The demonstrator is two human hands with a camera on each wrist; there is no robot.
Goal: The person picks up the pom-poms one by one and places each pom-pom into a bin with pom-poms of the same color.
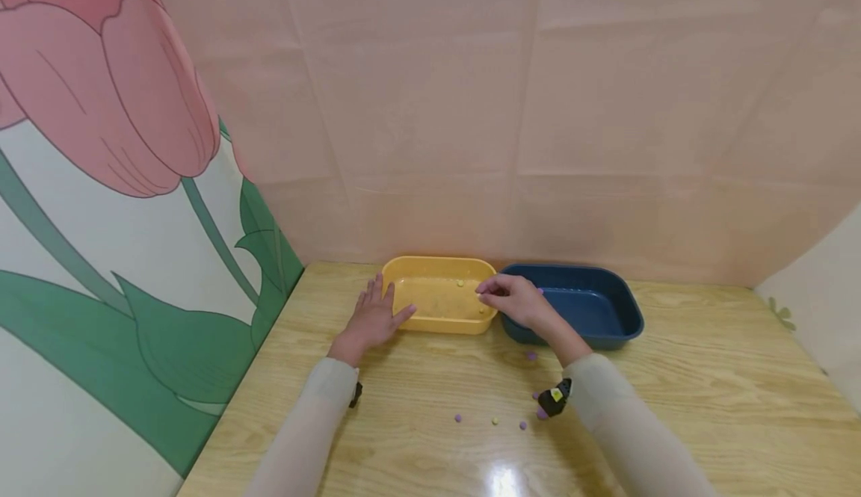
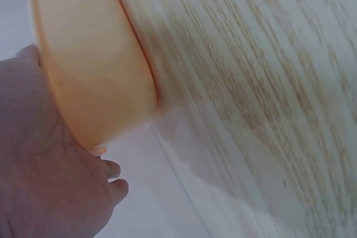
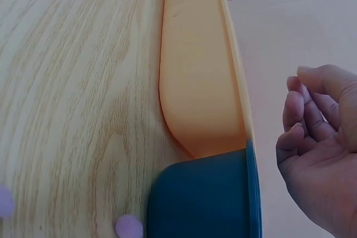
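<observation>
Here, I see the left hand (image 1: pixel 375 316) spread, the right hand (image 1: pixel 516 299) pinched, any load indiscernible, and a yellow tray (image 1: pixel 437 325) between them.

Head view facing forward and down, close tilted wrist views, sharing yellow tray (image 1: pixel 430 299)

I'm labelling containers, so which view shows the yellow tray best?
The head view: it shows the inside and most of the rim of the yellow tray. Both wrist views catch only outer wall and some rim.
</observation>
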